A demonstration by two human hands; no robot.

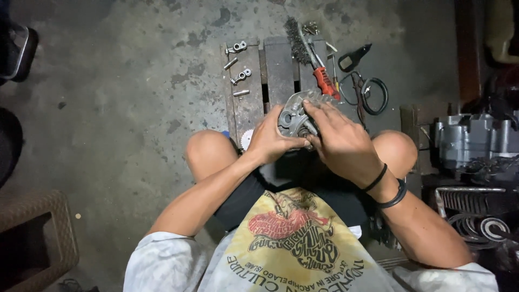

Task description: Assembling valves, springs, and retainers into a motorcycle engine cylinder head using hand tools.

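I sit with my knees apart over a low wooden stool (281,70). My left hand (268,139) grips a grey finned metal engine part (294,113) from its left side. From the right, my right hand (338,138) lies over the part, fingers spread across its top and front. The part rests at the stool's near edge between my knees. Most of its right side is hidden under my right hand.
On the stool lie several small metal rocker pieces and pins (238,62) and a wire brush with a red handle (313,54). A black cable loop (373,94) lies on the concrete floor. An engine block (470,140) stands at the right, a woven basket (38,232) at lower left.
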